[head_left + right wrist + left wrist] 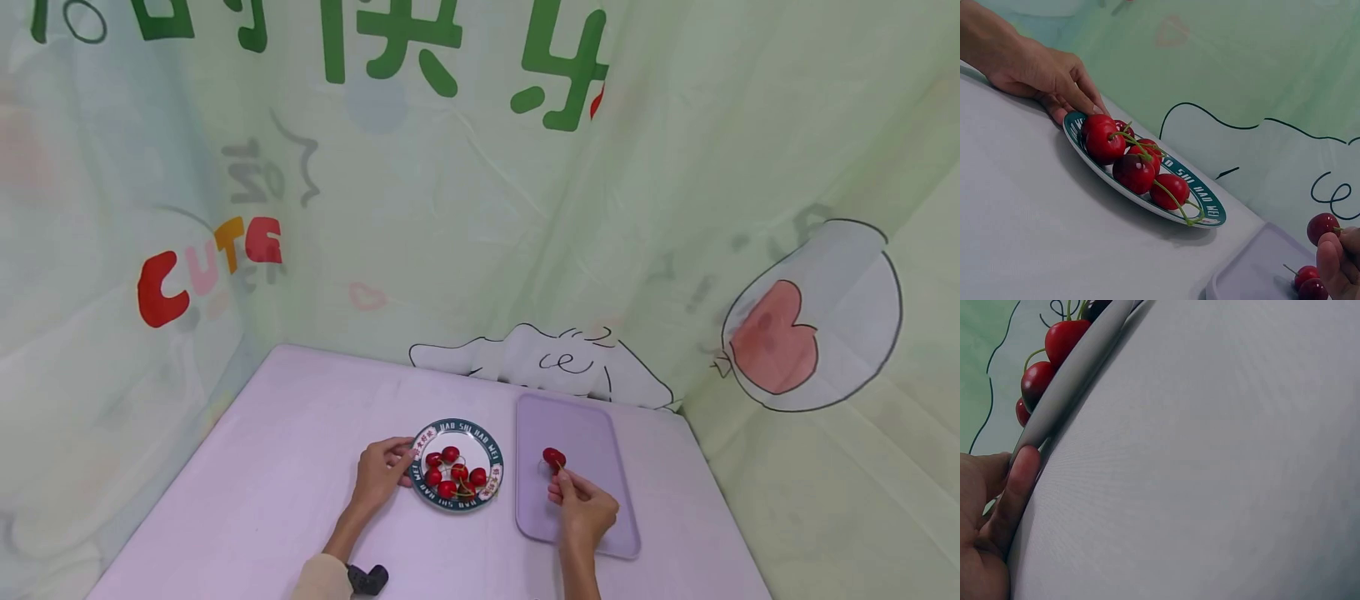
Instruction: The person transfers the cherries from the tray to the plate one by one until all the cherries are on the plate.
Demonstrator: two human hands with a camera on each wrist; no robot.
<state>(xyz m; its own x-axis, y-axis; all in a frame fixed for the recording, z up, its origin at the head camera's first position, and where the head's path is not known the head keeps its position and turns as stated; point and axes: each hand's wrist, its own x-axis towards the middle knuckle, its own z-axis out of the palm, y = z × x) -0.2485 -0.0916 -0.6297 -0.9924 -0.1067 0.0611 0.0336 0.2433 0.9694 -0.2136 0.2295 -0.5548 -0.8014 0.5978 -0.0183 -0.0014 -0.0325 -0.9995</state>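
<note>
My left hand (384, 472) holds the left rim of a round plate (491, 450) with a dark green lettered border. In the left wrist view, a finger (1021, 472) reaches beneath the plate's edge. Several red cherries (459, 472) with green stems lie in the plate. Above a lilac tray (592, 425), my right hand (588, 508) pinches a cherry (1324, 229) by its stem between thumb and finger. In the right wrist view, two more cherries (1307, 275) rest on the tray under that hand, partly hidden by it.
Plate and tray stand side by side on a pale tabletop (262, 467), a narrow gap between them. A printed fabric curtain (450, 250) hangs behind the table and at its sides. Near the left forearm is a black object (367, 580) of unclear kind.
</note>
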